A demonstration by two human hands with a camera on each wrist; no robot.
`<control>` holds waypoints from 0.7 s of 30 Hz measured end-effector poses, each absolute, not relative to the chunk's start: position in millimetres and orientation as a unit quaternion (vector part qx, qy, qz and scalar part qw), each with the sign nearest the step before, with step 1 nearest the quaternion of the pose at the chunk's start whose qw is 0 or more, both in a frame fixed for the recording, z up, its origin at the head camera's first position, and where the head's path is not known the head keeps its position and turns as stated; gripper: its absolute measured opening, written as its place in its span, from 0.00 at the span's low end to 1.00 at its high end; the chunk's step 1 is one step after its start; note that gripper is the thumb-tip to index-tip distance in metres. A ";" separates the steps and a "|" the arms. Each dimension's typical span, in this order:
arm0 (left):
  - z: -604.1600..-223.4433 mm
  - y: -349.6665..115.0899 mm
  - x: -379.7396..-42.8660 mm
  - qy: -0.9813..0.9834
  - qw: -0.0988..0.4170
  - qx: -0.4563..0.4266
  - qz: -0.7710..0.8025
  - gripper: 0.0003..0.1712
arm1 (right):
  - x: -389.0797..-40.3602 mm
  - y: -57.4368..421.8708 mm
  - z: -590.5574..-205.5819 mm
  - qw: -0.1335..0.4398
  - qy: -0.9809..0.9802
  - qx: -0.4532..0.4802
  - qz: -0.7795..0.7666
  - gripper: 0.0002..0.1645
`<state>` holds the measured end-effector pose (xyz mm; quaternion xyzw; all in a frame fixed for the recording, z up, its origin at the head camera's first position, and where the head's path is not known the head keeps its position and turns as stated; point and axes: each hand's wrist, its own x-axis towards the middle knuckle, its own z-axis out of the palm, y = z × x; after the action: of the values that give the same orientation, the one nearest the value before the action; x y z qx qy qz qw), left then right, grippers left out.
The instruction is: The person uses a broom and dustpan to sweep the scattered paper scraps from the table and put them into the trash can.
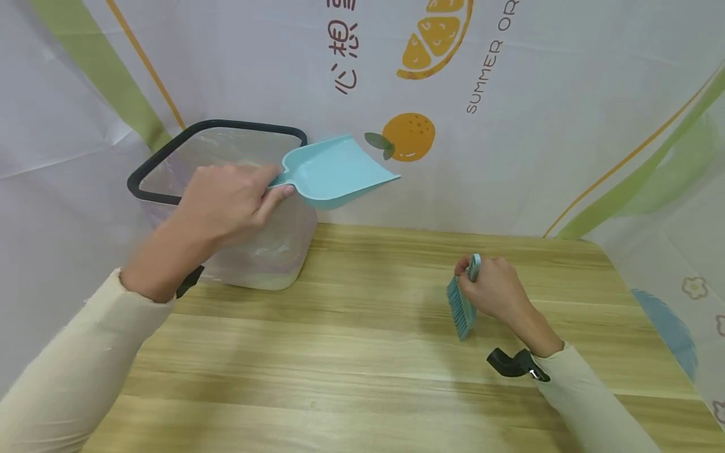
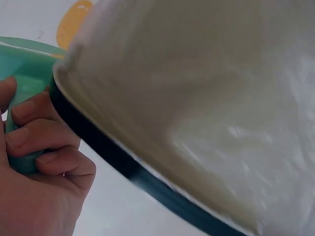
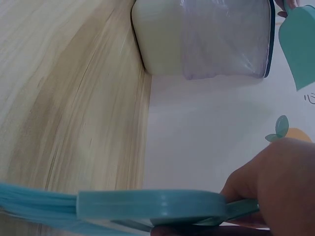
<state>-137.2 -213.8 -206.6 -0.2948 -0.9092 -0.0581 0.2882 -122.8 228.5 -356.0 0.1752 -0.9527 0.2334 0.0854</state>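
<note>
My left hand [image 1: 229,198] grips the handle of a light blue dustpan [image 1: 337,171], holding it up beside the rim of a trash bin [image 1: 266,242]. No debris shows on the pan's upper face. In the left wrist view, curled fingers [image 2: 44,128] wrap the handle, and the bin's dark rim [image 2: 133,169] crosses close by. Over at the right of the table, my right hand [image 1: 495,286] holds a small blue hand brush [image 1: 461,308] by its handle, bristles pointing left and down. The right wrist view shows the brush [image 3: 147,206] at close range.
The bin has a dark rim and a translucent liner bag, and stands at the table's back left. A wooden table [image 1: 340,352] spreads below both hands. Behind it hangs a white curtain [image 1: 255,63] printed with oranges and lettering.
</note>
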 end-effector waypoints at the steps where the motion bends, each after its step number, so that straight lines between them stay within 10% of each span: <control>1: -208.3 -210.7 -137.7 -0.904 0.294 -0.304 -0.060 0.20 | -123.2 228.7 -356.2 0.086 -0.953 0.175 0.233 0.11; 21: -237.0 -162.1 -140.2 -0.859 0.290 -0.416 -0.073 0.18 | -121.6 227.5 -353.3 0.082 -0.952 0.164 0.246 0.11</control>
<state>-140.2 -162.1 -237.0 -0.4163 -0.8587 -0.0730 0.2898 -121.6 227.5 -353.3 0.1640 -0.9518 0.2459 0.0817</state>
